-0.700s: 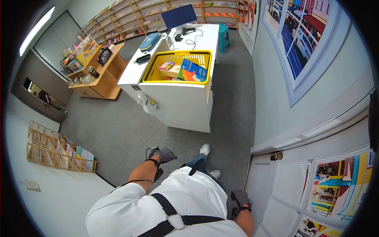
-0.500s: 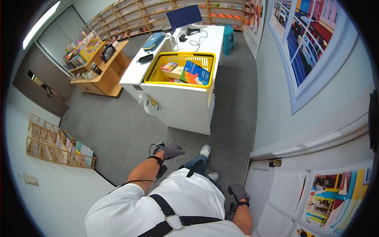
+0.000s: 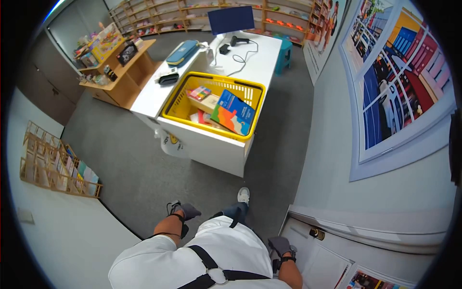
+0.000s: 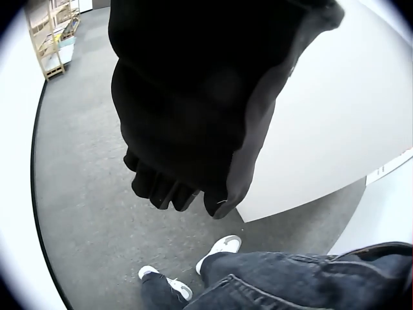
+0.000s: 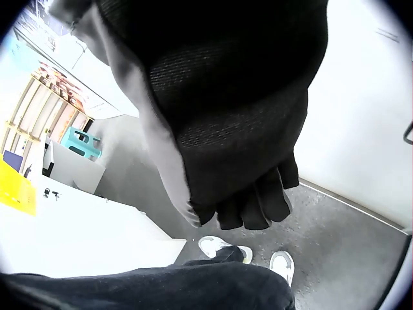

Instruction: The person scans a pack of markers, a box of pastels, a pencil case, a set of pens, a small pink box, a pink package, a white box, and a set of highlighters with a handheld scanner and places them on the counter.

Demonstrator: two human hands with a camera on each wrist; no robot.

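Both of my hands wear dark grey gloves and hang with loosely curled fingers, holding nothing. My left hand (image 3: 191, 211) is in front of my body, between me and the white counter (image 3: 207, 156). Low at my other side, my right hand (image 3: 280, 245) hangs near the white door (image 3: 317, 265). On the counter's near end stands a yellow shopping basket (image 3: 179, 105). Inside it lie a blue box with a colourful picture (image 3: 234, 111), a small multicoloured pack (image 3: 200, 92) and other items partly hidden beneath. In the left wrist view the glove (image 4: 187, 123) covers much of the picture.
Also on the counter are a blue case (image 3: 183, 53), a black case (image 3: 168, 79), a handheld scanner (image 3: 239, 41) and a monitor (image 3: 231, 20). A teal stool (image 3: 284, 55) stands behind it. Wooden racks (image 3: 57, 161) line the left wall; a wooden desk (image 3: 120, 72) is farther back.
The counter and basket appear larger and lower in the head view, as I have come nearer. Both hands stay free; the right one now sits slightly farther left in the view.
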